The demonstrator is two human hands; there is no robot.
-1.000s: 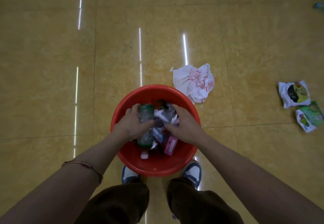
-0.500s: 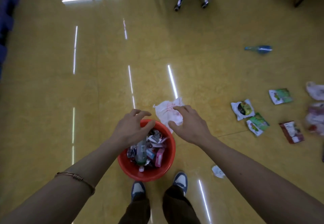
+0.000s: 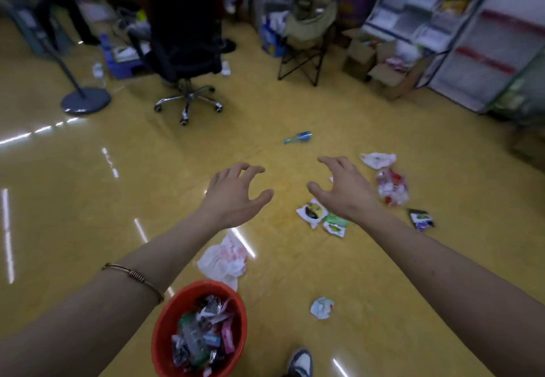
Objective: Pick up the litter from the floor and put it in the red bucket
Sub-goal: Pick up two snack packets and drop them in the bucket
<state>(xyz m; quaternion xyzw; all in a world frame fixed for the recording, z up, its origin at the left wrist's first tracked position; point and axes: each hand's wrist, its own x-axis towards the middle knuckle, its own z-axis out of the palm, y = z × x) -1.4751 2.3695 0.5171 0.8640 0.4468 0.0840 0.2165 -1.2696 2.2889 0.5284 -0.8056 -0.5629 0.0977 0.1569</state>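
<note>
My left hand [image 3: 233, 196] and right hand [image 3: 345, 192] are lifting out of the red bucket [image 3: 169, 317] by my feet, empty, fingers loosely spread. A white plastic bag [image 3: 224, 258] and snack packets [image 3: 312, 212] are lying ahead, awaiting pickup.

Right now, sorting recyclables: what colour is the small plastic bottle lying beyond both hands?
The small plastic bottle is blue, seen in head view.

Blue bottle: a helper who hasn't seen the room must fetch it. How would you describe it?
Start at the black office chair on the far side of the yellow floor. Just right of its wheeled base and a little nearer lies the blue bottle, on its side. It is alone and slim, unlike the crumpled bags and wrappers closer in.
</note>
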